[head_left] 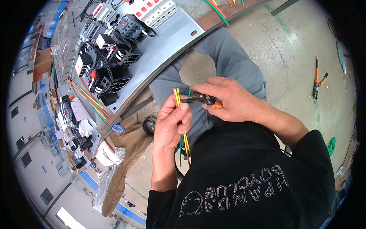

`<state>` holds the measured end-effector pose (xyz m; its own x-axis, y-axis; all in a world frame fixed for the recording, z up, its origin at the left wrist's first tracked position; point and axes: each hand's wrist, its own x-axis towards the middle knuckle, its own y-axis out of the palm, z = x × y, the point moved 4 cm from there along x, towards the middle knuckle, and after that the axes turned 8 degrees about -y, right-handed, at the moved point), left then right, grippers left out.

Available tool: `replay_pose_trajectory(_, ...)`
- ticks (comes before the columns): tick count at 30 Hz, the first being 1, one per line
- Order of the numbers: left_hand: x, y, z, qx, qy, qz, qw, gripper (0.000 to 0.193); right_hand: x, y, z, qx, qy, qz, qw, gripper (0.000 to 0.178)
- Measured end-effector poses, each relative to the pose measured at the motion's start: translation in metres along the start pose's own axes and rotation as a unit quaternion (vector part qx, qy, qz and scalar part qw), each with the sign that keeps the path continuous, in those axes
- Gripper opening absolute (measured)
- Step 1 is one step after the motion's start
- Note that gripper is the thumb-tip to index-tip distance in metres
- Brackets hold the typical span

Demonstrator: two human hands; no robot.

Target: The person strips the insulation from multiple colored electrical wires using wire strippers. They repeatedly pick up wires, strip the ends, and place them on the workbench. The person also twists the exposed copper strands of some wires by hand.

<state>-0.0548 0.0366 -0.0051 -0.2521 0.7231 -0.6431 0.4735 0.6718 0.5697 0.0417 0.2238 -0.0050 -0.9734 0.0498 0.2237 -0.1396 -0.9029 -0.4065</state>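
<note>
Clearly, the bench [209, 18] is the biggest thing, spanning the far and left sides. On it lies a grey metal panel [164, 49], close to the bench's near edge, a placement that probably keeps its parts within reach. Black switch blocks [110, 78] and white switches with red fronts [156, 11] sit in rows on the panel, likely so ordered to leave the metal strip beside them free. To the left, a brown jacket [122, 168] hangs below the bench, with a coil of black cable [149, 125] next to it.

As for containers, a cardboard box [42, 65] stands far to the left; its contents do not show.

Between the bench and the black shirt [244, 168], the right hand [230, 97] has its fingers wrapped about the orange handles of dark-headed pliers [200, 98], whose head points left. The left hand [172, 120] has thumb and fingers pressed together on a few thin yellow and green wires [178, 98], gripping them just below their upper ends, presumably to steady them while the tails hang toward the near side. The head of the pliers meets the wires above the left thumb; at this size I cannot tell whether the jaws bite one. On the floor to the right lie orange-handled cutters [316, 78] and, nearer, a small green coil [332, 146].
</note>
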Motion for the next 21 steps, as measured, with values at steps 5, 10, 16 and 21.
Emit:
replay_pose_trajectory(5, -0.0007, 0.0006, -0.0003, -0.007, -0.002, -0.002, 1.0, 0.019, -0.0009, 0.0015, -0.0016, 0.014, -0.004, -0.002, 1.0, 0.049)
replay_pose_trajectory(10, -0.0013, 0.0005, 0.0002, -0.009, -0.003, 0.002, 1.0, 0.021, -0.0029, 0.0044, -0.0047, 0.036, -0.019, -0.003, 0.999, 0.055)
replay_pose_trajectory(16, -0.002, 0.0021, -0.0012, 0.02, 0.003, 0.004, 1.0, 0.012, -0.0013, 0.0036, -0.003, 0.05, -0.012, -0.001, 0.999, 0.052)
replay_pose_trajectory(21, -0.0031, 0.0037, -0.0011, 0.019, 0.003, -0.003, 1.0, 0.011, -0.0017, 0.0036, -0.0032, 0.047, -0.02, -0.003, 0.999, 0.055)
